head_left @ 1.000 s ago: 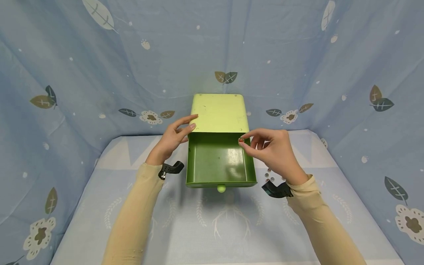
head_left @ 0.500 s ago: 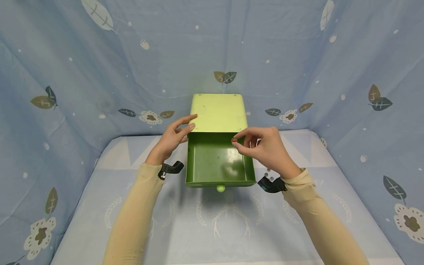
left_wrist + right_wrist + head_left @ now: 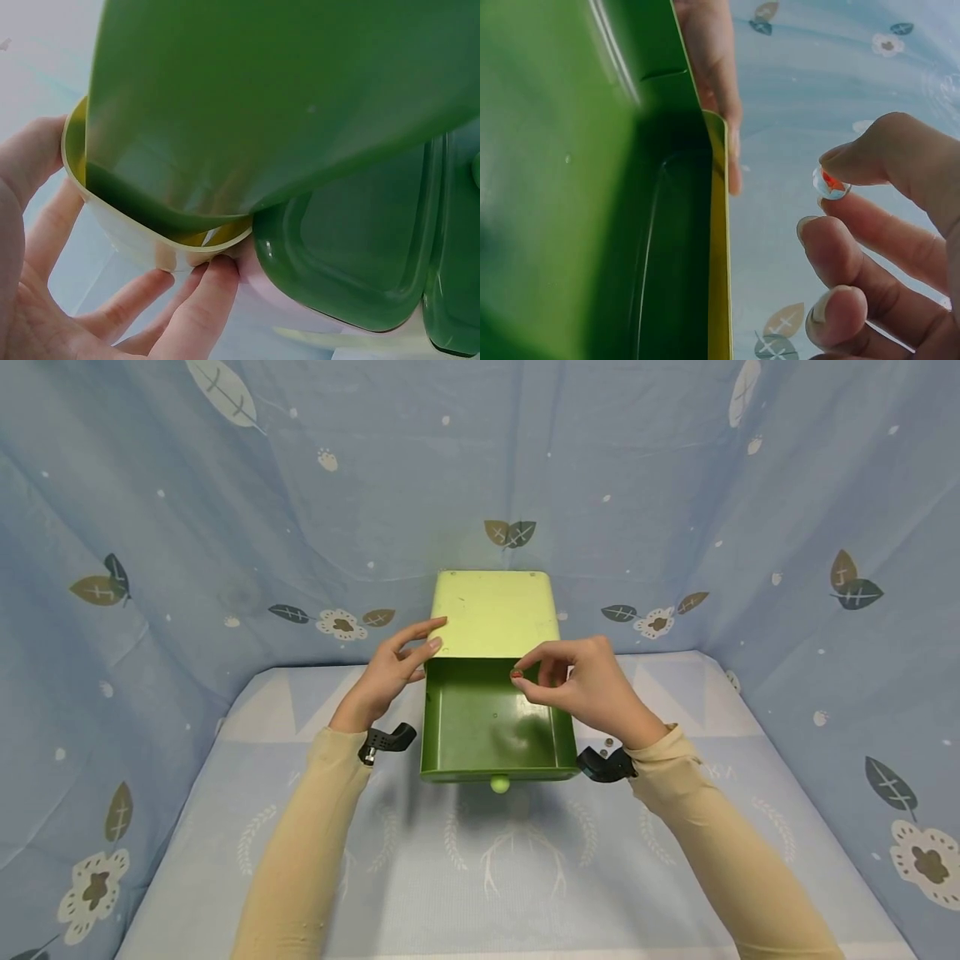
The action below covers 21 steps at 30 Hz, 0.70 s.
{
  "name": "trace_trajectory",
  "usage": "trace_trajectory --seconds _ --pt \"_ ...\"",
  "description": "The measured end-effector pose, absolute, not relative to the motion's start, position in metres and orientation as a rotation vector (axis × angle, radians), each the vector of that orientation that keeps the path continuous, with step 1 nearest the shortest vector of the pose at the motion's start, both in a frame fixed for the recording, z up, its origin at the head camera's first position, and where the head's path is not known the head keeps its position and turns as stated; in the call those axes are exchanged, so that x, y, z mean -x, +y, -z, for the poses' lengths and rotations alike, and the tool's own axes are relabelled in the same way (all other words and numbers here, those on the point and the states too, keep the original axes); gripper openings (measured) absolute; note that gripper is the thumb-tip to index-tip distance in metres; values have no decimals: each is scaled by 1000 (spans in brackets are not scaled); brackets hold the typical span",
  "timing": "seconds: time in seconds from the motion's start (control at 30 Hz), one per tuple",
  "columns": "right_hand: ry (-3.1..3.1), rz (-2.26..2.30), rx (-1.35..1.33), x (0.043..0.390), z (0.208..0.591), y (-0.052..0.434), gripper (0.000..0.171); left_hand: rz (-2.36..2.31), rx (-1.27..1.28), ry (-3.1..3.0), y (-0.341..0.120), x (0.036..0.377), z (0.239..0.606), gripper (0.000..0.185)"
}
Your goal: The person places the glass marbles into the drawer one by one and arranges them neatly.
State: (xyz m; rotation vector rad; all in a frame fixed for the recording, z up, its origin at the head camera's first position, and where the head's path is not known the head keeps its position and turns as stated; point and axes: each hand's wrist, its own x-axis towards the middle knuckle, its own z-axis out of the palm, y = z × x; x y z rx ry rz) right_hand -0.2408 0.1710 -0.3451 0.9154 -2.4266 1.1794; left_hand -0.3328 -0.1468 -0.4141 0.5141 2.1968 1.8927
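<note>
A light green box casing (image 3: 495, 614) stands at the back of the table, its dark green drawer (image 3: 480, 727) pulled out toward me with a round knob (image 3: 500, 785) in front. My left hand (image 3: 437, 635) rests straight fingers on the casing's left front corner (image 3: 150, 247). My right hand (image 3: 521, 682) pinches a small clear marble with a red core (image 3: 517, 674) between thumb and forefinger, held above the back part of the drawer. The right wrist view shows the marble (image 3: 829, 184) beside the drawer wall (image 3: 718, 247). Nothing lies on the visible drawer floor.
Several small marbles (image 3: 604, 747) lie on the blue patterned tablecloth (image 3: 480, 877) just right of the drawer, partly behind my right wrist. Blue leaf-print fabric walls (image 3: 225, 527) close in the left, back and right sides.
My right hand has carried the marble leftward, from the drawer's right wall to over its back interior. The left hand and the drawer have stayed put.
</note>
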Motion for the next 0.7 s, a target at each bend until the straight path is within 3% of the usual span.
trace_trajectory --seconds 0.7 --pt "-2507 -1125 -1043 269 347 156 6 -1900 -515 2182 -148 338 415 52"
